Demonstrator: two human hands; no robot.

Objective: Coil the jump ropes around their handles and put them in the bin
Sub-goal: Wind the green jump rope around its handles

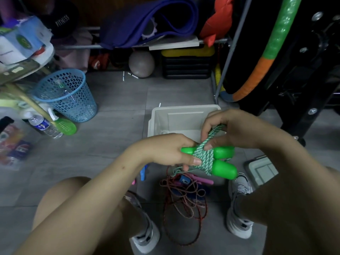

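Left hand (169,153) is gripping the green handles (223,162) | right hand (228,129) is pinching the green-white rope (203,155) coiled round them | bundle is hovering just above the beige bin (160,115)

"FITNESS" is printed on the dark round bag (62,20).
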